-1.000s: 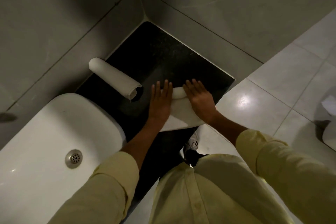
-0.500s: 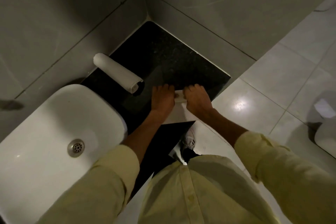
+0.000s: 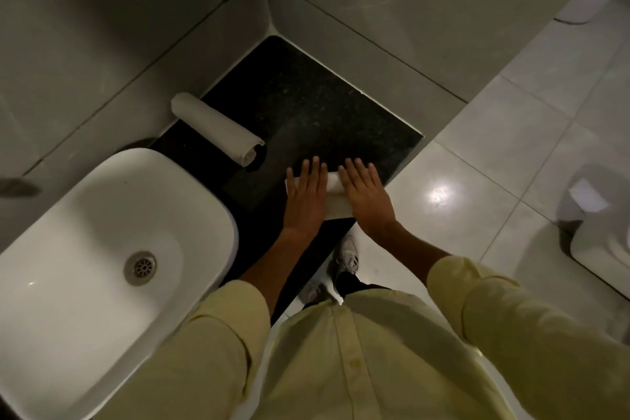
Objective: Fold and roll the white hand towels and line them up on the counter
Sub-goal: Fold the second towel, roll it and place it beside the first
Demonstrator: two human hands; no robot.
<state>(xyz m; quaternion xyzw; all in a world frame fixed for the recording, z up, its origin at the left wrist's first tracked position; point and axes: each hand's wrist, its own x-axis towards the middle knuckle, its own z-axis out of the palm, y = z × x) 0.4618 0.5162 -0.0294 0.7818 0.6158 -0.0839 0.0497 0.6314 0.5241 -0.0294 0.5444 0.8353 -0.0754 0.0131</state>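
A white hand towel (image 3: pixel 335 196) lies on the black counter (image 3: pixel 306 106) near its front edge, partly rolled at its far end. My left hand (image 3: pixel 305 196) and my right hand (image 3: pixel 366 196) press flat on it side by side, fingers stretched out over the roll. Most of the towel is hidden under my palms; only a strip shows between them. A finished rolled white towel (image 3: pixel 214 128) lies at the back left of the counter, against the wall, apart from both hands.
A white basin (image 3: pixel 191 215) with a metal drain (image 3: pixel 140 268) sits left of the counter. Grey tiled walls meet in a corner behind. The pale tiled floor, my shoe (image 3: pixel 347 254) and a white fixture (image 3: pixel 600 249) lie to the right.
My fingers, curled on the roll half a second ago, are now stretched flat over it. The unrolled part of the towel has grown shorter.
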